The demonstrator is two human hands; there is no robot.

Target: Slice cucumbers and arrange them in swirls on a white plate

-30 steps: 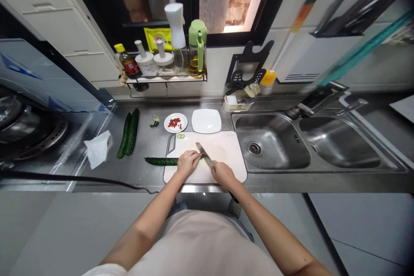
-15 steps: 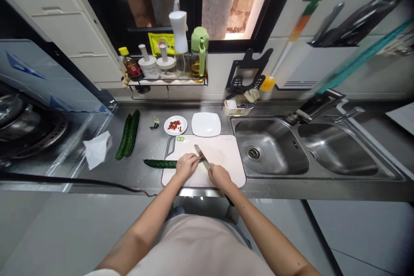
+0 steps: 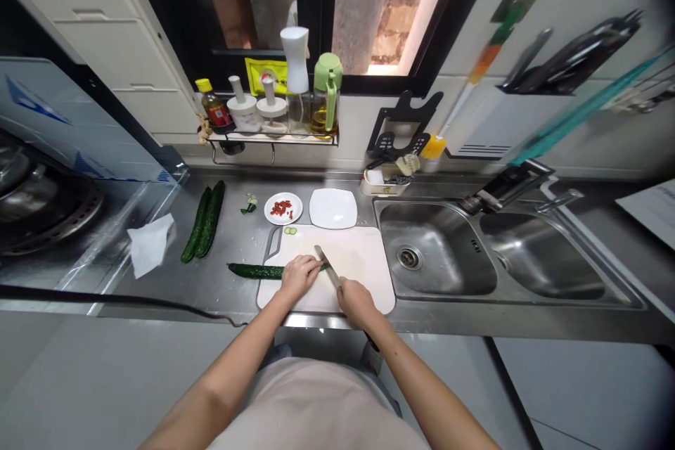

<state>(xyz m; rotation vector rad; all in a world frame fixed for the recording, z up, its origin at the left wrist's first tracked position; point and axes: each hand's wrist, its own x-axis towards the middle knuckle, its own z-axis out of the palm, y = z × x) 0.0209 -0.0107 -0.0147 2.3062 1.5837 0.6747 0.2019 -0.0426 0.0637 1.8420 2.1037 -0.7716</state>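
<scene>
A long dark green cucumber point(image 3: 256, 271) lies across the left half of the white cutting board point(image 3: 363, 260), its left end reaching past the board's edge. My left hand point(image 3: 299, 275) is closed over it near its right end. In my right hand point(image 3: 357, 301) is the handle of a kitchen knife point(image 3: 328, 264). The blade slants up and left, right at the cucumber's cut end, close to my left fingertips. Whether the edge is in the flesh cannot be made out. A few pale cucumber slices point(image 3: 290, 230) rest at the board's upper left corner.
Behind the board stand a plate of red pieces point(image 3: 283, 209) and a bare white plate point(image 3: 333, 209). Two whole cucumbers point(image 3: 204, 219) and a white tissue point(image 3: 150, 246) lie on the left. A double sink point(image 3: 437, 246) is on the right, a condiment rack point(image 3: 274, 137) above.
The whole view has shifted slightly. Both hands keep their places on the cucumber and the knife, and the blade's angle is nearly the same.
</scene>
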